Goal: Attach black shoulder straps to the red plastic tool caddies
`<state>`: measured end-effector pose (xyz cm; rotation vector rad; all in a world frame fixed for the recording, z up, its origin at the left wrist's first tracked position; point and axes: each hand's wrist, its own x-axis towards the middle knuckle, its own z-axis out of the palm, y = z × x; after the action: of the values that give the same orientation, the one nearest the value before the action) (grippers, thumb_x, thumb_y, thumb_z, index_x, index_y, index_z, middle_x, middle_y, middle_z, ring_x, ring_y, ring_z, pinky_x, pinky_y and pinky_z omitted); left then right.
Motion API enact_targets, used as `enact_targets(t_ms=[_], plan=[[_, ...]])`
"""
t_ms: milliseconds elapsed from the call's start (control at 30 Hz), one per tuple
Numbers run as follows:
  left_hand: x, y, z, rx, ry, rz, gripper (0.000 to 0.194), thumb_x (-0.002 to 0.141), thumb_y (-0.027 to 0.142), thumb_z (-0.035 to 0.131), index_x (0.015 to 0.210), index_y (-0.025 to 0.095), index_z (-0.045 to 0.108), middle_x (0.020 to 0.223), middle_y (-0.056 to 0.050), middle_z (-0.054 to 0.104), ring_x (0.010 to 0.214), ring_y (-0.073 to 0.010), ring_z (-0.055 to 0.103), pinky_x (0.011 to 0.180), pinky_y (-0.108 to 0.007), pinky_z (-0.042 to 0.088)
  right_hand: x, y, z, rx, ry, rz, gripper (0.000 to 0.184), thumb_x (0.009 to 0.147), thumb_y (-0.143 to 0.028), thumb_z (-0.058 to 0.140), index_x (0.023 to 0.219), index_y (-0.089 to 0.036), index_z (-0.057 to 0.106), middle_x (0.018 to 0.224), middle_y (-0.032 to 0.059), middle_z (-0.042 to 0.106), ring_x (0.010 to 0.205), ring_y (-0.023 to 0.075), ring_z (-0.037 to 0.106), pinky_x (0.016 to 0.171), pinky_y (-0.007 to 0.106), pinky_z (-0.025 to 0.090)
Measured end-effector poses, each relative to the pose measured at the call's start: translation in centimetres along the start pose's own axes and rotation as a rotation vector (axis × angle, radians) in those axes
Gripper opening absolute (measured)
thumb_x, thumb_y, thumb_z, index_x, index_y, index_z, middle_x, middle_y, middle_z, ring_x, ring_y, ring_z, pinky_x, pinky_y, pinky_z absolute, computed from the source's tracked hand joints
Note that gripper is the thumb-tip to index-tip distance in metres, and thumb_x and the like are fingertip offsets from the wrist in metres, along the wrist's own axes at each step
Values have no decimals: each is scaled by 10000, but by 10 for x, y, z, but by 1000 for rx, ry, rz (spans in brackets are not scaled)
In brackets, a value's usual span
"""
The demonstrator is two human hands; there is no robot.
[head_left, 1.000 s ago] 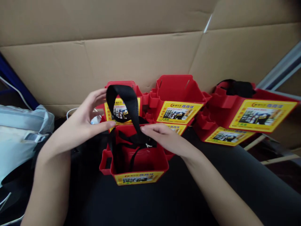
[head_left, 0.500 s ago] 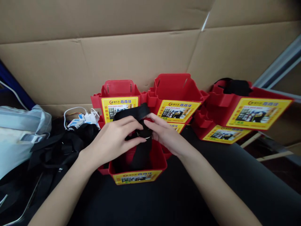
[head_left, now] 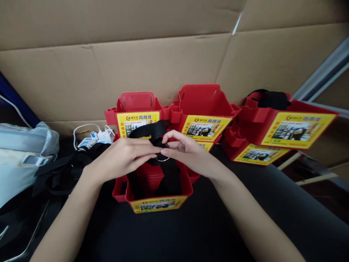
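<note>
Above a red plastic tool box (head_left: 188, 187) with a yellow label, both hands meet at a black webbing strap (head_left: 156, 129). My left hand (head_left: 127, 154) is closed, thumb and fingers pinching the strap beside a shiny metal ring (head_left: 163, 159). From the right, my right hand (head_left: 188, 151) pinches at the same spot with curled fingers, its fingertips by the ring; exactly which part it grips is partly hidden. One length of strap hangs down into the box, and another loops up behind the hands.
Behind stand more red boxes (head_left: 200, 100) with yellow labels, against a cardboard wall (head_left: 163, 69). Stacked boxes (head_left: 294, 105) at right hold black strap. On the left lie a heap of black straps (head_left: 62, 174), a white power strip (head_left: 105, 136) and a pale bag (head_left: 29, 145).
My fingers have closed in together at the ring, and my right fingers have curled more. The ring has shifted slightly left and its rim shows more. The strap inside the box has spread.
</note>
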<state>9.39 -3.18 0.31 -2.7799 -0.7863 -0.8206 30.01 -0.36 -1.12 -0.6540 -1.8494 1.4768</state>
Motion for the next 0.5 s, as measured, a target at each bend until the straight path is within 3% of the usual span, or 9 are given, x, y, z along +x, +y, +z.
enact_targets(t_ms=[133,300,500], plan=[[-1,-4,2,36,4,1,216,854,204,471,1013,193,617,800,-29,638,645,-100,577,574,-192,428,1,-1,0,-80,-6,-7,139,784,-286,595,828,-179,518,718,-36,554,662,74,494,602,196,367],[4,5,9,56,150,-57,150,808,212,505,835,170,647,650,-3,612,528,-78,524,498,-181,388,0,-5,2,-108,18,-39,149,788,-289,584,872,-169,613,811,-14,599,734,78,527,678,201,390],[14,18,24,-124,363,-473,72,692,157,542,638,155,590,541,30,614,463,-75,542,454,-157,407,4,0,0,-233,7,17,225,747,-366,602,782,-143,610,632,-39,497,553,67,410,512,207,309]])
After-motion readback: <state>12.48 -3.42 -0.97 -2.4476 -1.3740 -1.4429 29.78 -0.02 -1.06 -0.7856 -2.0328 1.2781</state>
